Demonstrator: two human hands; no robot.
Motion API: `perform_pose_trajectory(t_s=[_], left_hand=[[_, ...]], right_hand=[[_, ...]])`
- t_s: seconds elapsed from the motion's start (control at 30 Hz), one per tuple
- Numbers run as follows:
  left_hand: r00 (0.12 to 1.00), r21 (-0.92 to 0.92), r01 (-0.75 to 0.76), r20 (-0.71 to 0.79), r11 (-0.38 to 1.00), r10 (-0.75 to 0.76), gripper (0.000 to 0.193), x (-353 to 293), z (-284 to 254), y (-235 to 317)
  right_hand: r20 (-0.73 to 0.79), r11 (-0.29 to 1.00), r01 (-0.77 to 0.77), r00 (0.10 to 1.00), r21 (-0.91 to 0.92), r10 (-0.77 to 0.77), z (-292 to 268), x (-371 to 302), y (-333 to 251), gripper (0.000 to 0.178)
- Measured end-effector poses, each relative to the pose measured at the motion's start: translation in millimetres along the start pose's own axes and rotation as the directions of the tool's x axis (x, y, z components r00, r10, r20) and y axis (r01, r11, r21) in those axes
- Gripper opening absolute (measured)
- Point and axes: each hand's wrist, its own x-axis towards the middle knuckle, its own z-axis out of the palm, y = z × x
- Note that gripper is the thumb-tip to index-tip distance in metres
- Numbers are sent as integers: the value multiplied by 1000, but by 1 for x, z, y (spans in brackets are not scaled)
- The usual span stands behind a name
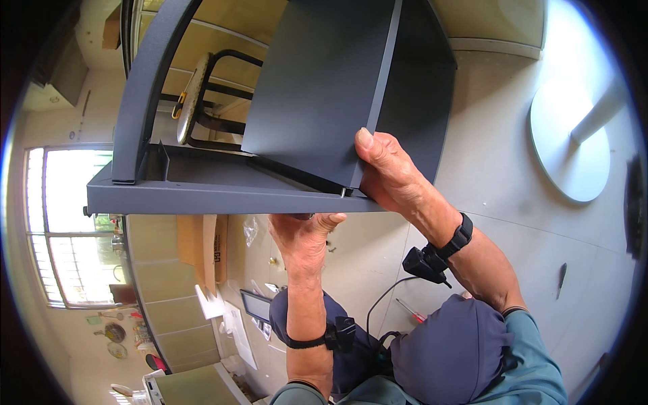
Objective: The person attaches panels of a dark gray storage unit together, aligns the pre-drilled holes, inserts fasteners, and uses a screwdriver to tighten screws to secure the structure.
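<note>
A dark grey metal cabinet frame (223, 200) spans the upper middle, with a flat grey panel (314, 88) set in it at an angle. My right hand (391, 169) is closed round the panel's front edge by the frame's corner; its thumb presses the edge, and its other fingers are partly hidden. A small bright metal pin (346, 192) shows beside that corner. Against the underside of the frame, my left hand (304, 239) is curled with its thumb pointing right. Its fingertips are hidden, and a dark rounded bit shows between them and the thumb.
Behind the frame stands a stool (192, 101) with black legs and a yellow-handled tool on it. A screwdriver (410, 310) lies near my knee, another dark tool (561, 280) farther right. A white round pedestal base (567, 169) stands right; cardboard (202, 250) leans left.
</note>
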Motion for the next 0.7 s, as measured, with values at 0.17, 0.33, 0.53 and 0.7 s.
perform_pose_trajectory(t_s=[0.17,0.33,0.53,0.7], left_hand=[[999,66,52,7,996,-52,78,0,-4,1],[999,-5,47,-8,999,-47,84,1,-1,3],[998,64,42,37,997,-44,81,5,-9,0],[999,28,41,-5,999,-40,81,3,-5,1]], right_hand=[[-35,1000,-17,999,6,18,4,0,0,39],[-40,999,-29,999,-18,28,-3,2,7,40],[-58,998,-38,998,-46,36,0,2,9,42],[-52,998,-20,999,-59,17,-3,2,11,43]])
